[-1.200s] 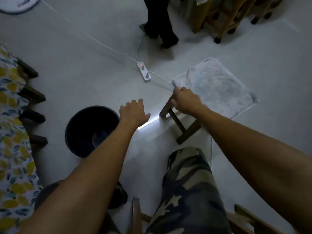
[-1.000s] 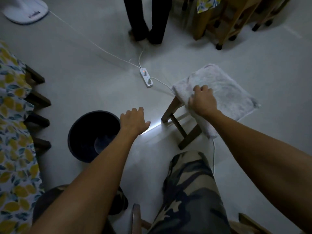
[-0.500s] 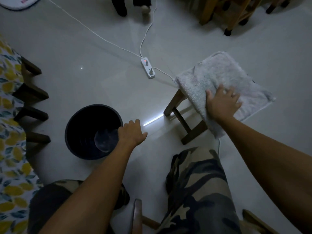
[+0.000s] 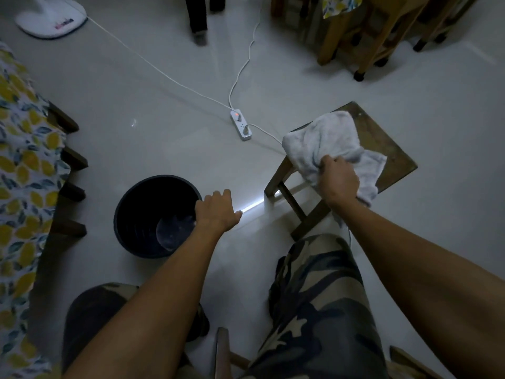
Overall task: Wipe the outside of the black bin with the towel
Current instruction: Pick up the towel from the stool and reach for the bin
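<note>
The person is sitting in dim light, looking down past camouflage shorts at a pale floor. The right hand is closing into a fist around a bunched fold of the towel, gripping it at the near edge of the wooden stool, which is standing at about two o'clock from the knees. Most of the towel is lying crumpled on the stool's seat, with one end hanging over the near side beside the wrist, leaving the far part of the seat bare. The left hand is reaching out at roughly eleven o'clock, palm down, fingers loosely curled and not wrapped around anything, its knuckles sitting at the right rim of the black bin; whether it is actually touching the rim cannot be told. The bin is standing upright on the floor, open side up, well apart from the stool. A white power strip is lying at twelve o'clock between them, cords running away from it. A lemon-print cloth is hanging along the nine o'clock edge.
</note>
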Tool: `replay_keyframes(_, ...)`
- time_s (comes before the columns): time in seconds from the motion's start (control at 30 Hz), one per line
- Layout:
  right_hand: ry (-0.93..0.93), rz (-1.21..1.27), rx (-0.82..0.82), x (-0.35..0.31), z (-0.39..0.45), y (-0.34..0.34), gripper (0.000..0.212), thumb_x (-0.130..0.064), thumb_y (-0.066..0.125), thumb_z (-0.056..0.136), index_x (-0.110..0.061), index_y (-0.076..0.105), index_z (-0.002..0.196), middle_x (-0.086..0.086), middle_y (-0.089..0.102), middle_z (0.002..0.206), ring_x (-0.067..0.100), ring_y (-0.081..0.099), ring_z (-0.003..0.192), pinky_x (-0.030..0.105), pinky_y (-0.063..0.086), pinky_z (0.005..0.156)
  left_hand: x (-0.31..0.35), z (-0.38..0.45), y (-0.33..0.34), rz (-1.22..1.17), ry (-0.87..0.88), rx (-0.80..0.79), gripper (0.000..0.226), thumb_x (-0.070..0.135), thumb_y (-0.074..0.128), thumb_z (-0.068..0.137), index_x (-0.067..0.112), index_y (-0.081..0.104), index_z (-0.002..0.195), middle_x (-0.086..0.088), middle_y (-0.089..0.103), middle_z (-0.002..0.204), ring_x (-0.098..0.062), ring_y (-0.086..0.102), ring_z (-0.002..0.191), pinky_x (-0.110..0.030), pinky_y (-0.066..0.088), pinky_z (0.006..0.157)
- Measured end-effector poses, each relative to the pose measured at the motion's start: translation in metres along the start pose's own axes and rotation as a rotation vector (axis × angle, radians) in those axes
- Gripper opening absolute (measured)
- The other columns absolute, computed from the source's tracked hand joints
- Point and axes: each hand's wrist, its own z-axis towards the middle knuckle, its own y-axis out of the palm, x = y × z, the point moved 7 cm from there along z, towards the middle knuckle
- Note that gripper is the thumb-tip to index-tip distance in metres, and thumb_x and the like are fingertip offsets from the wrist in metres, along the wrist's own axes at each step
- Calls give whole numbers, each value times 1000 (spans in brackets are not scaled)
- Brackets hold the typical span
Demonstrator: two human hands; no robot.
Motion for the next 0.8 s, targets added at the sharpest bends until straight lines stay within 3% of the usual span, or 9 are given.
replay_keyframes(0.13,-50,113,8,-26,-24,-3,24,-10,55,100,-14,58,124,14,64,119,32,63,105,44,55,86,-4,-14,-17,-25,-7,44,63,57,55,94,16,45,140,-11,55,136,-33,55,124,-45,44,94)
replay_keyframes(0.3,-118,185,-83,-73,-57,0,25,-10,52,95,-14,58,119,13,64,115,36,63,104,49,55,83,-14,-34,-34,-54,-21,94,62,58,56,93,17,47,139,-10,56,135,-32,55,124,-44,44,94)
replay_keyframes(0.53,-166,345,-163,-131,-89,31,19,-17,46,103,-12,58,117,14,68,110,33,67,100,37,48,75,-53,-44,-21,-41,-77,80,63,58,57,92,15,48,137,-13,57,134,-34,56,120,-46,44,93)
replay_keyframes(0.63,-80,460,-229,-148,-92,70,21,-26,46,106,-17,61,118,7,68,101,26,69,96,31,48,68,-68,-31,4,-21,-106,20,65,57,57,92,15,46,140,-13,55,136,-35,55,121,-47,44,95)
replay_keyframes(0.8,-79,546,-311,-171,-84,138,23,-32,42,108,-19,61,114,2,69,104,20,67,96,37,58,83,-87,12,56,-68,-142,-96,56,53,56,92,16,49,134,-13,55,136,-35,54,124,-46,44,95)
